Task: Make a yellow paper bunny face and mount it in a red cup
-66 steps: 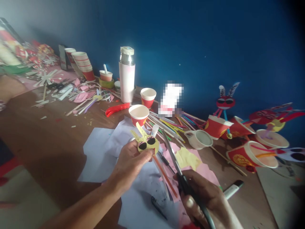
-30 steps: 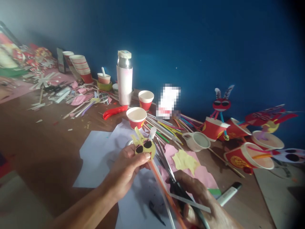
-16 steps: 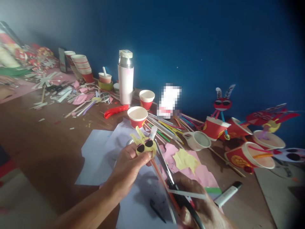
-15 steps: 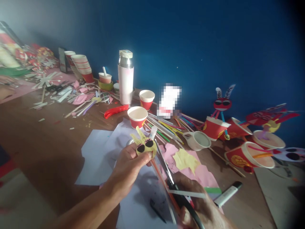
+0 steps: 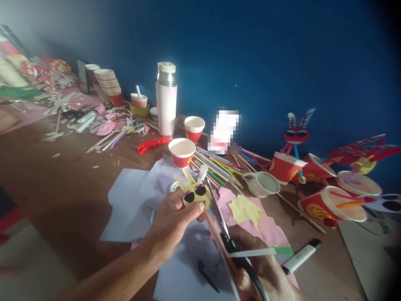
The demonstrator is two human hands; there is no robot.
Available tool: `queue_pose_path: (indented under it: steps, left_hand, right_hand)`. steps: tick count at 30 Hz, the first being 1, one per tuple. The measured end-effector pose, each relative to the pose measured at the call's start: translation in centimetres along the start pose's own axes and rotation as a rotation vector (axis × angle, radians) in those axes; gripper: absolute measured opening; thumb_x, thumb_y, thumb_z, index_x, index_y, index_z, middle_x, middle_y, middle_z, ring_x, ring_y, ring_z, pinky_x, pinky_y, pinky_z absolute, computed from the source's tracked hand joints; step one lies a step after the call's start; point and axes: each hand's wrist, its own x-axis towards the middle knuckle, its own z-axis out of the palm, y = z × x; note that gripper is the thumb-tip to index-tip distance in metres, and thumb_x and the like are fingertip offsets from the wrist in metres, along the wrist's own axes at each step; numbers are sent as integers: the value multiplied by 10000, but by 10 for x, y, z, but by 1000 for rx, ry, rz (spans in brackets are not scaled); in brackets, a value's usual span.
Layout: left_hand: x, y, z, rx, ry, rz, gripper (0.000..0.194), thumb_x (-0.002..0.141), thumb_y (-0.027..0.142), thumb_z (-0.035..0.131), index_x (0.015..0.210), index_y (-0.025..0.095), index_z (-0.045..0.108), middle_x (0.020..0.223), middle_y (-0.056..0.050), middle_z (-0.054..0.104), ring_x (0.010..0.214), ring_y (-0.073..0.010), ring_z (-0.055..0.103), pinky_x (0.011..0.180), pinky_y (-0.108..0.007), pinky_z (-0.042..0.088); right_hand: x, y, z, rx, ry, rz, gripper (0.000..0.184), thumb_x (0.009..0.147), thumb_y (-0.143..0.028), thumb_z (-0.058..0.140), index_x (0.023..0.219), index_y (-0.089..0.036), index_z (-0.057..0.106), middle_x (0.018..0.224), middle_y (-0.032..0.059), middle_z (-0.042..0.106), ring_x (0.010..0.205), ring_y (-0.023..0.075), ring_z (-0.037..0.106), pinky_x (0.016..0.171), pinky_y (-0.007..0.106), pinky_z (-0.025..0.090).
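My left hand pinches a round yellow paper bunny face with two ears and black eyes, thumb on its front. A thin orange stick runs down from the face toward my other hand. In my right hand are black-handled scissors, their blades pointing up beside the stick. A pale strip with a green end lies across the right fingers. Under both hands are white paper sheets, pink paper and a yellow paper scrap.
Paper cups, a white thermos and a red-handled cutter stand or lie beyond. Coloured sticks spread near a white mug. Finished paper figures in cups are at right, with a marker closer.
The bunny face and both hands sit slightly farther right in the picture, as does most of the scene. Both grips stay the same.
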Motion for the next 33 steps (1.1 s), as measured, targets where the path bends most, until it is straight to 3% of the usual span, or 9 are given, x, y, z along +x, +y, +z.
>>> queue_pose_path:
  steps: [6,14,28,33]
  left_hand:
    - [1,-2,-1,-9,-6,13,71,733,229,632,720,161,616,644,17,608,603,-94,514,572,-199,408]
    - [1,-2,-1,9,-15,4,78,735,238,631,744,161,632,677,10,600,625,-102,514,586,-207,423]
    - [1,-2,-1,-3,-3,-10,69,713,224,649,733,159,642,665,8,609,614,-104,519,582,-212,422]
    - [1,-3,-2,2,7,-22,86,716,242,654,735,160,642,676,-4,619,631,-121,535,598,-233,435]
  right_hand:
    - [-1,4,-2,24,-32,-26,554,766,-631,582,1118,-205,547,817,40,571,687,171,514,604,273,477]
    - [-3,-1,0,49,-42,25,590,735,-715,544,1041,-211,559,773,17,519,649,154,463,572,259,442]
    - [-1,2,3,110,3,23,554,721,-666,612,1031,-209,569,751,19,544,642,157,483,580,269,466]
    - [0,4,3,74,-12,0,483,748,-667,578,869,-200,573,753,28,536,629,153,483,571,271,473]
